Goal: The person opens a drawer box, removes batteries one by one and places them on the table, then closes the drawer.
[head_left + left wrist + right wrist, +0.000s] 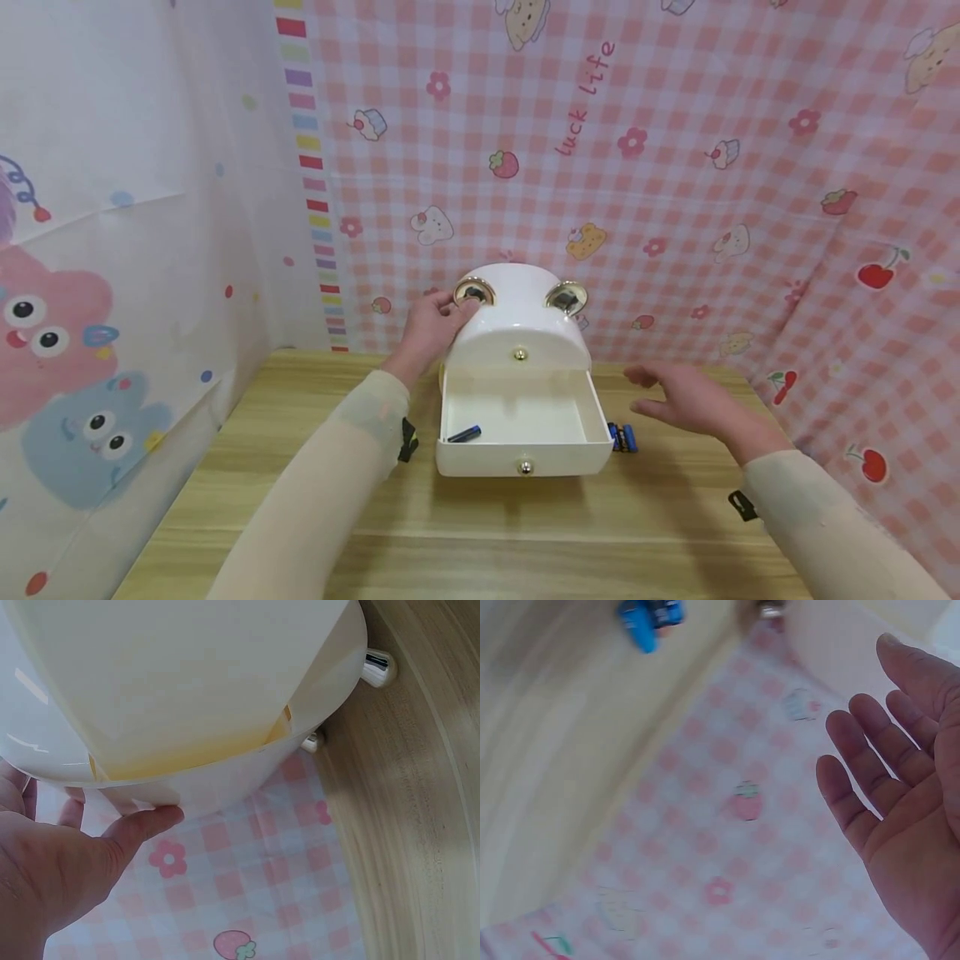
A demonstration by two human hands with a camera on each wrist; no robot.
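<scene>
A white drawer box shaped like a frog, with two gold-rimmed eyes on top, stands on the table with its drawer pulled out. One small blue-and-black battery lies in the drawer's front left corner. My left hand holds the box by its left eye; in the left wrist view the thumb lies along the white shell. To the right of the box, my right hand hovers with nothing in it, fingers relaxed. More blue batteries lie on the table beside the drawer, partly hidden by it.
The wooden table extends around the box. Behind it hangs a pink checked cloth, which also covers the right side. A white cloth with cartoon figures hangs at the left.
</scene>
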